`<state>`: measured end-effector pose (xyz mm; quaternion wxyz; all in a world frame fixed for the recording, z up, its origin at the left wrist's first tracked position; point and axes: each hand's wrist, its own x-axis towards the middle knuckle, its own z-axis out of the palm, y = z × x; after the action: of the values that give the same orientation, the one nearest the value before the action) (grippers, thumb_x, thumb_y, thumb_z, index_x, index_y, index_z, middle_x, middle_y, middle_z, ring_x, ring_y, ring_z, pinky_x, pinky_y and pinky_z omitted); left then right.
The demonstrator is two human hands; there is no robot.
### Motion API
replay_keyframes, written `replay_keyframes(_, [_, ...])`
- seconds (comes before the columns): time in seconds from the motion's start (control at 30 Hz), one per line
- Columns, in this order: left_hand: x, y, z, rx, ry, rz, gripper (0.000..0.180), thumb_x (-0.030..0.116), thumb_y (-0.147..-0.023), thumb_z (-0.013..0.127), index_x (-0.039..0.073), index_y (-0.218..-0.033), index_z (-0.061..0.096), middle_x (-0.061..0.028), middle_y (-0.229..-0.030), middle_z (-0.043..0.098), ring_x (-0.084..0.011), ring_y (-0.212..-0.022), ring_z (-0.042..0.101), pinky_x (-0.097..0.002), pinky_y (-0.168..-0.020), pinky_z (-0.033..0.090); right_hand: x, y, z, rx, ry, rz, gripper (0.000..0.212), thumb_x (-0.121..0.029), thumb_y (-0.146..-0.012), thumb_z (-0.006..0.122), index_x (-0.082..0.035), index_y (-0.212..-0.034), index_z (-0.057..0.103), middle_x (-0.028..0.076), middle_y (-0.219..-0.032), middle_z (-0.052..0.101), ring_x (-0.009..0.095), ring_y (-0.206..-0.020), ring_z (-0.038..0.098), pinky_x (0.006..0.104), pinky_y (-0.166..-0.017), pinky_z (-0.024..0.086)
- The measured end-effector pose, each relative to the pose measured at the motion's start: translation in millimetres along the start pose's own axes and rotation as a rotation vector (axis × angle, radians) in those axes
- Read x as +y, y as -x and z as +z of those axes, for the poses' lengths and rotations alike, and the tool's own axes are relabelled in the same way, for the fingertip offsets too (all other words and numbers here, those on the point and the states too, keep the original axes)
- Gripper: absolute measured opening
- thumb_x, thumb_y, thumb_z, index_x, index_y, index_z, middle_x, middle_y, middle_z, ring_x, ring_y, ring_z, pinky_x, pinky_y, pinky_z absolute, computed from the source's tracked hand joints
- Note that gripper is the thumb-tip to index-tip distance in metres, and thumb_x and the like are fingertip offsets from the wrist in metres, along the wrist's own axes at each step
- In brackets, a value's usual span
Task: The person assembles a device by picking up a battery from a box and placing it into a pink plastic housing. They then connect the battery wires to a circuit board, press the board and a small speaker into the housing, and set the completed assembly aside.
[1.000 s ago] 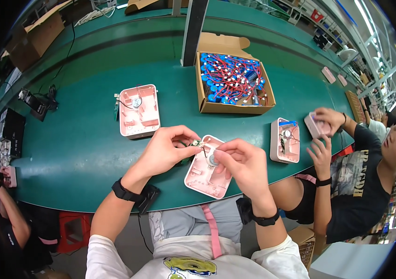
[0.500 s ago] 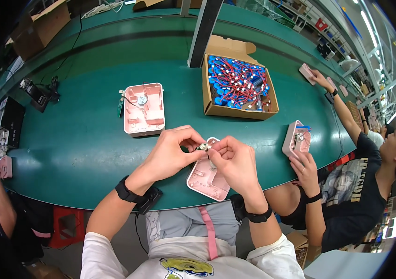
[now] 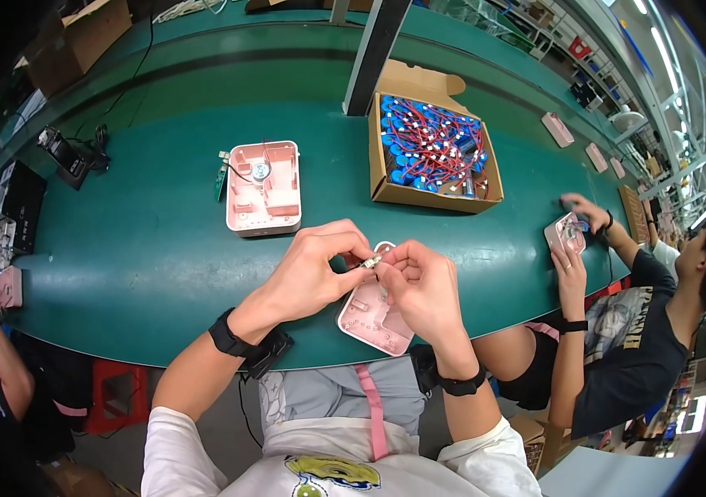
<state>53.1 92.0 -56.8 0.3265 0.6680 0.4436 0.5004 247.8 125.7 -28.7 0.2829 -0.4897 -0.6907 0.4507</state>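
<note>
Small part: a tiny pale metal-looking piece (image 3: 372, 262) is being pinched between both hands, raised just above the near edge of the green table, probably so it is sitting close under the eyes; what it is exactly is too small to tell
Left hand: the left hand (image 3: 317, 269) is curling its fingers inward, thumb and forefinger pressing together on the left end of the small part
Right hand: the right hand (image 3: 421, 286) is closing thumb and fingertips on the right end of the same part, knuckles touching the left hand's fingers, which is steadying the grip
Pink shell below: an open pink plastic shell (image 3: 369, 315) is lying flat right under the hands, partly hidden by the right hand, seemingly kept there so the part is staying within easy reach of it
Second pink shell: another open pink shell (image 3: 263, 187) with a round piece and thin wires inside is lying farther off, to the left, well apart from the hands
Box: a cardboard box (image 3: 431, 153) full of blue pieces with red wires is standing far right, flaps open, within arm's reach
Table: the green table (image 3: 146, 240) is curving across the view
Neighbour: a person at the right is working on a further pink shell (image 3: 566, 232) with both hands
</note>
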Motion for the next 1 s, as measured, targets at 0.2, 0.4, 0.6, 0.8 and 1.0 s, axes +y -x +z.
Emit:
replay_keyframes(0.2, [10.9,-12.6,7.3,-0.005,-0.036,-0.021,0.015,-0.002,-0.086,0.081,-0.004,-0.098,0.074,-0.0096,-0.098,0.072,-0.0169,-0.085,0.069,-0.0291,-0.077,0.057,-4.1,-0.4,-16.9,0.047,0.068,-0.102,0.007,0.000,-0.093,0.072,0.006,-0.096,0.070,0.009,-0.075,0.072,0.010,-0.057,0.064,0.0269,-0.053,0.050])
replay_keyframes(0.4, [8.1,-12.6,7.3,0.019,0.026,-0.170,0.016,0.002,-0.087,0.082,-0.003,-0.100,0.074,-0.0064,-0.097,0.071,-0.0118,-0.085,0.067,-0.0263,-0.077,0.057,-11.6,-17.1,-74.1,0.118,0.405,-0.434,0.011,-0.005,-0.095,0.072,0.003,-0.103,0.073,0.012,-0.081,0.075,0.016,-0.056,0.066,0.0300,-0.055,0.052])
replay_keyframes(0.6, [15.5,-17.2,7.2,-0.020,0.082,-0.252,0.021,0.004,-0.087,0.084,-0.003,-0.103,0.073,-0.0033,-0.096,0.069,-0.0092,-0.085,0.065,-0.0242,-0.078,0.056,18.6,-84.7,-180.9,0.368,0.666,-0.355,0.015,-0.007,-0.090,0.075,-0.002,-0.103,0.078,0.014,-0.086,0.076,0.021,-0.069,0.071,0.0348,-0.062,0.055])
replay_keyframes(0.8, [15.3,-13.8,4.1,-0.021,0.101,-0.306,0.022,0.004,-0.087,0.084,-0.003,-0.104,0.073,-0.0025,-0.095,0.068,-0.0084,-0.086,0.064,-0.0233,-0.079,0.056,10.7,-102.2,-168.0,0.280,0.832,-0.348,0.012,-0.009,-0.087,0.076,-0.005,-0.098,0.080,0.015,-0.092,0.075,0.030,-0.080,0.073,0.0407,-0.071,0.057])
replay_keyframes(1.0, [8.1,-13.5,6.2,-0.005,0.108,-0.278,0.021,0.003,-0.086,0.084,-0.003,-0.103,0.073,-0.0027,-0.094,0.068,-0.0082,-0.085,0.063,-0.0236,-0.078,0.056,14.2,-110.1,-165.7,0.312,0.932,-0.416,0.010,-0.009,-0.091,0.072,0.000,-0.096,0.074,0.017,-0.093,0.074,0.030,-0.079,0.073,0.0407,-0.070,0.056])
